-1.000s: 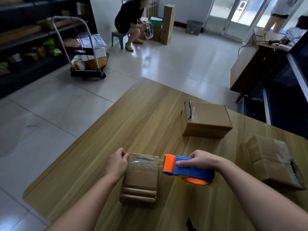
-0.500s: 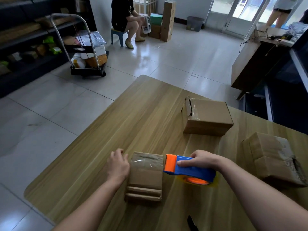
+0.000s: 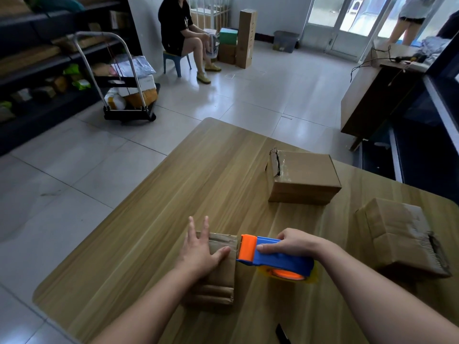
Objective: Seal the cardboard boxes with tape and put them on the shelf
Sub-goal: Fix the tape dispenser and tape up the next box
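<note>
I take the wooden table (image 3: 173,194) as reference. The shelf (image 3: 37,63) stands well off its left side. Two cardboard boxes, one (image 3: 305,175) at the table's far side and one (image 3: 397,234) at its right edge, lie apart. The small box (image 3: 221,274) sits at the near edge, with the left hand (image 3: 201,252) flat on it, fingers straight, gripping nothing. The right hand (image 3: 295,242) is curled round the tape dispenser (image 3: 278,259), whose orange head touches that box.
</note>
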Available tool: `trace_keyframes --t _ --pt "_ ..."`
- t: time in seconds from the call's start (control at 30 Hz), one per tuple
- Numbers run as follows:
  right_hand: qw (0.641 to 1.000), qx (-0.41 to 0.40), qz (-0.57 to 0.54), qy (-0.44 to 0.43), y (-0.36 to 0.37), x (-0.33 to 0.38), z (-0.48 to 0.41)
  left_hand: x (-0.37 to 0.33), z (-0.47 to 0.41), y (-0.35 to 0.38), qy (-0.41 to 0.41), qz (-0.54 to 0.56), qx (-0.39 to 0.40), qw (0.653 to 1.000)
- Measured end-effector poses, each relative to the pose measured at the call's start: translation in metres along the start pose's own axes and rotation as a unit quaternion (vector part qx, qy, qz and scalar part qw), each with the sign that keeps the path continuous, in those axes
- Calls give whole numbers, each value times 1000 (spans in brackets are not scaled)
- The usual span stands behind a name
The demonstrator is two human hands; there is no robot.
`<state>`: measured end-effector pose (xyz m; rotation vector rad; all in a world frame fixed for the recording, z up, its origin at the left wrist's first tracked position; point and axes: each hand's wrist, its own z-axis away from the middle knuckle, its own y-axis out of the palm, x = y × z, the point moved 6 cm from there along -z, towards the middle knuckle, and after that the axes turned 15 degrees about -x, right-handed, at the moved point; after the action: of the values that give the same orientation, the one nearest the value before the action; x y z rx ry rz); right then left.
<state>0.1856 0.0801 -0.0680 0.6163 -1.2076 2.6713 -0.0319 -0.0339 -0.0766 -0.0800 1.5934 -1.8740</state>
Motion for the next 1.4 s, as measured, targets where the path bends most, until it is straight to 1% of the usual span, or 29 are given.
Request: trace_keyframes --t 0.03,0.07,0.1,0.13,0.17,0.2,0.27,0.37,0.53,0.63,0.7,0.8,0.87,0.93,0.97,1.03,1.1,1.13,1.27,1.4 --pt "1000 0 2 -1 0 0 0 -5 2 0 40 -54 -16 998" --pt "1000 -1 3 -2 0 0 0 -13 5 2 97 -106 -35 989" --pt "1000 -2 4 -4 0 1 0 -23 9 5 153 -134 -47 978" --pt "1000 -3 4 -6 0 1 0 -31 14 12 199 -145 -40 968" --pt "1000 -2 6 -6 0 1 0 -36 19 18 224 -153 -24 962" --pt "1000 -1 8 -6 0 1 0 -37 21 24 232 -158 -9 960" --pt "1000 -3 11 -7 -1 0 0 -35 19 29 223 -169 1 960" --pt "1000 -3 6 -15 -4 -4 3 -32 20 31 214 -190 -1 958" --pt "999 -6 -12 -31 -13 -9 10 -35 23 27 190 -190 -12 963" --pt "999 -7 -5 -41 -15 -3 11 -35 19 22 167 -182 -9 969" --pt "999 -8 4 -49 -17 4 12 -34 14 16 152 -156 -21 976" --pt "998 -13 10 -66 -23 21 13 -27 4 2 135 -81 -41 987" --pt "996 -18 12 -81 -29 38 14 -16 -1 -8 117 -3 -32 993" --pt "995 -21 14 -96 -33 59 14 -2 -6 -17 95 99 -13 990" --pt "994 -22 19 -103 -35 70 14 5 -8 -20 89 161 -4 983" --pt "992 -19 44 -115 -33 93 12 20 -10 -26 78 281 16 956" --pt "989 -15 73 -129 -28 115 9 31 -7 -33 66 361 38 929" --pt "987 -14 84 -133 -25 125 8 36 -6 -37 58 376 42 924" --pt "978 -21 130 -164 -16 162 8 56 -6 -47 36 384 58 921" --pt "967 -29 172 -187 -12 185 12 72 -8 -48 18 399 77 914"
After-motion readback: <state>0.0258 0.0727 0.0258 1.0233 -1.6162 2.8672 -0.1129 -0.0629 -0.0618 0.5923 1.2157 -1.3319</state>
